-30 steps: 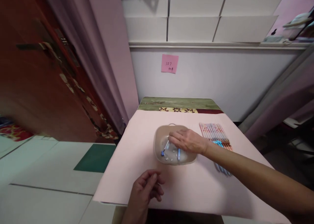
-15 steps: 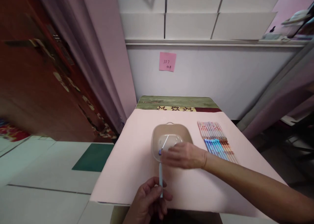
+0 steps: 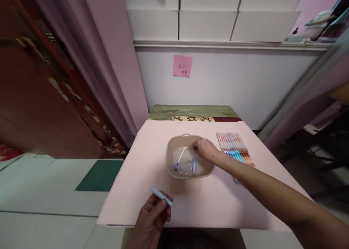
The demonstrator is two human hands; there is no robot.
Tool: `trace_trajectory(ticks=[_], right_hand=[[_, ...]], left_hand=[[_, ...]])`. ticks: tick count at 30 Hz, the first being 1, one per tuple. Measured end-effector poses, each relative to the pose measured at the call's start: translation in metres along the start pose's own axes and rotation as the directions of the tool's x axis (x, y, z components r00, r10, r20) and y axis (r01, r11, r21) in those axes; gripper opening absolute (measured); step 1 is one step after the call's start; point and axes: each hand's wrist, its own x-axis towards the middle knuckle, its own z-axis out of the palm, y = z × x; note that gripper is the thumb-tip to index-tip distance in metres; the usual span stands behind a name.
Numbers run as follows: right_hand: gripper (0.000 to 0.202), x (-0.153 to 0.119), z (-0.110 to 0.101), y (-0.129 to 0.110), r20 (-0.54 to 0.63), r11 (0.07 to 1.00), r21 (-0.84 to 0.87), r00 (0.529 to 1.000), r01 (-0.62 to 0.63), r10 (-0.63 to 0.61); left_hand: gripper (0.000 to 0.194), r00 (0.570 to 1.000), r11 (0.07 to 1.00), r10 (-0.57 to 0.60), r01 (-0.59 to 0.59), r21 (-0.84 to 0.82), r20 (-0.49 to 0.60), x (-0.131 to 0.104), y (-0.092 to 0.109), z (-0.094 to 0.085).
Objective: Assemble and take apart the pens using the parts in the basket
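My left hand (image 3: 155,212), near the table's front edge, pinches a light-blue pen barrel (image 3: 161,196) that tilts up to the left. My right hand (image 3: 203,148) is closed over the right side of a beige plastic basin (image 3: 170,169); whatever its fingers hold is hidden. Inside the basin lie a thin white pen refill (image 3: 181,155) with a blue piece (image 3: 176,167) at its lower end, a short blue pen part (image 3: 193,166) and several small white scraps (image 3: 180,173).
Right of the basin, pens lie side by side in two rows: pale pinkish ones (image 3: 231,141) behind, blue and orange ones (image 3: 247,158) in front, partly hidden by my right forearm. Pink paper (image 3: 141,161) covers the table. A pink note (image 3: 182,66) is on the wall behind.
My right hand has moved back and right within the basin, uncovering the blue pen part. My left hand has shifted left, and its pen barrel has tipped from upright to slanting left.
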Motion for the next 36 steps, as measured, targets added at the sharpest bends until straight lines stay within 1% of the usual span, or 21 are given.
trace_trajectory(ticks=[2, 4, 7, 10, 15, 18, 22, 24, 27, 29, 31, 33, 36], right_hand=[[0.025, 0.001, -0.002, 0.003, -0.005, 1.0, -0.016, 1.0, 0.001, -0.001], [0.026, 0.003, -0.004, 0.006, -0.01, 1.0, -0.03, 1.0, -0.001, 0.0], [0.028, 0.006, -0.006, 0.007, -0.012, 0.999, -0.036, 1.0, -0.014, 0.014], [0.028, 0.011, -0.006, 0.006, 0.015, 0.999, -0.015, 0.999, -0.028, 0.028], [0.021, 0.023, 0.008, -0.01, 0.107, 0.997, 0.062, 0.993, -0.05, 0.044], [0.032, 0.03, 0.021, -0.025, 0.156, 0.989, 0.105, 0.984, -0.106, 0.089], [0.044, 0.04, 0.035, -0.037, 0.168, 0.965, 0.152, 0.968, -0.213, 0.187], [0.041, 0.045, 0.039, -0.039, 0.196, 0.945, 0.19, 0.953, -0.267, 0.23], [0.027, 0.05, 0.042, -0.041, 0.281, 0.902, 0.266, 0.922, -0.341, 0.266], [0.022, 0.051, 0.044, -0.043, 0.326, 0.867, 0.322, 0.904, -0.38, 0.276], [0.023, 0.051, 0.043, -0.046, 0.345, 0.833, 0.372, 0.894, -0.41, 0.286], [0.025, 0.049, 0.038, -0.045, 0.336, 0.803, 0.422, 0.895, -0.421, 0.292], [0.03, 0.04, 0.018, -0.039, 0.249, 0.766, 0.513, 0.921, -0.388, 0.299]], left_hand=[[0.037, 1.0, 1.0, 0.002, -0.002, 0.007, -0.03, 0.001, -0.002, -0.001], [0.041, 1.0, 1.0, 0.007, -0.006, 0.024, -0.028, 0.002, -0.004, 0.0], [0.033, 1.0, 0.997, 0.007, -0.008, 0.07, 0.009, 0.003, -0.007, -0.001], [0.031, 0.999, 0.994, -0.027, 0.025, 0.106, 0.017, 0.007, -0.011, -0.004], [0.033, 0.999, 0.991, -0.049, 0.048, 0.126, 0.009, 0.013, -0.011, -0.008], [0.034, 0.998, 0.99, -0.057, 0.057, 0.127, -0.001, 0.01, -0.007, -0.003], [0.035, 0.996, 0.988, -0.083, 0.085, 0.127, -0.026, 0.002, -0.004, 0.005], [0.037, 0.995, 0.987, -0.087, 0.092, 0.134, -0.046, 0.0, -0.004, 0.008], [0.037, 0.996, 0.988, -0.06, 0.069, 0.136, -0.072, 0.0, -0.006, 0.01], [0.036, 0.997, 0.99, -0.039, 0.047, 0.136, -0.06, 0.0, -0.007, 0.011], [0.033, 0.999, 0.991, -0.033, 0.036, 0.13, -0.026, -0.001, -0.008, 0.013], [0.03, 0.999, 0.994, -0.041, 0.041, 0.105, 0.006, -0.002, -0.007, 0.014], [0.024, 0.999, 0.999, -0.052, 0.052, 0.015, 0.002, -0.001, 0.001, 0.015]])
